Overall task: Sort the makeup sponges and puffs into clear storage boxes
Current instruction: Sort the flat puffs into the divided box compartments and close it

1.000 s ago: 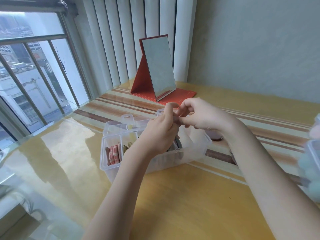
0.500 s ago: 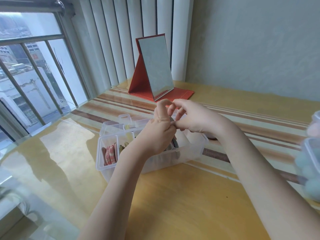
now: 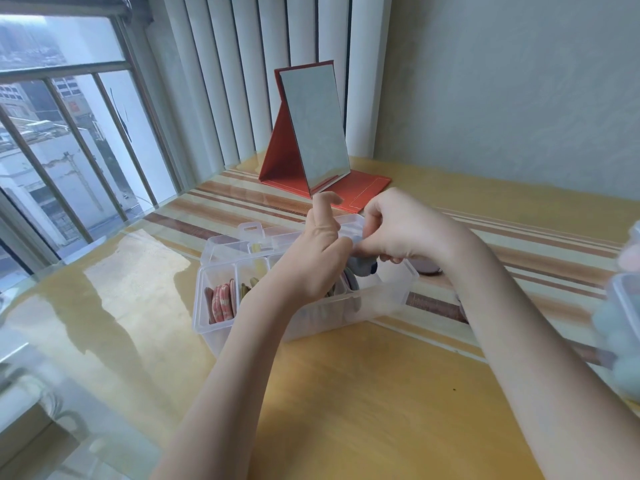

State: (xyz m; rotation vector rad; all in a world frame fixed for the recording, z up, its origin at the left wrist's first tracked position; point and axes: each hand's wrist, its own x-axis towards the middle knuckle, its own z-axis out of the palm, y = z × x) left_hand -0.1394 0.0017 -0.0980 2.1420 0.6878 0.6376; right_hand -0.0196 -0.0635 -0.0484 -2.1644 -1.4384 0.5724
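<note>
Grey puff (image 3: 362, 266) sat over the mid/right compartments of the clear storage box (image 3: 388, 299), partly hidden under both hands; exact compartment couldn't be told. Your right hand (image 3: 401, 230) was curled down over it, fingers bunched tight w/ tips hidden behind the left; it looked pinched on the puff's top edge. Your left hand (image 3: 311, 261) met it from the near side, thumb and lower fingers pressed to the same spot, index finger (image 3: 322, 206) sticking up free. Whether the left actually gripped the puff: couldn't tell.

Box stood on the yellow table (image 3: 346, 393), lid (image 3: 249, 237) folded open at the back. Leftmost compartment held pink patterned puffs (image 3: 221, 301) standing on edge; next one had olive-coloured pieces (image 3: 247, 289), only partly seen. More puffs on edge showed just behind your left wrist.

Beyond the box: red folding mirror (image 3: 311, 129) upright on its stand, near the vertical blinds (image 3: 242, 81). Striped runner (image 3: 519, 268) crossed the table under the box's far side. Dark round item (image 3: 427, 268) lay just behind the box, beside your right wrist. At far right edge, a second clear container (image 3: 623, 299) w/ pale blue balls (image 3: 620, 344), blurred.
</note>
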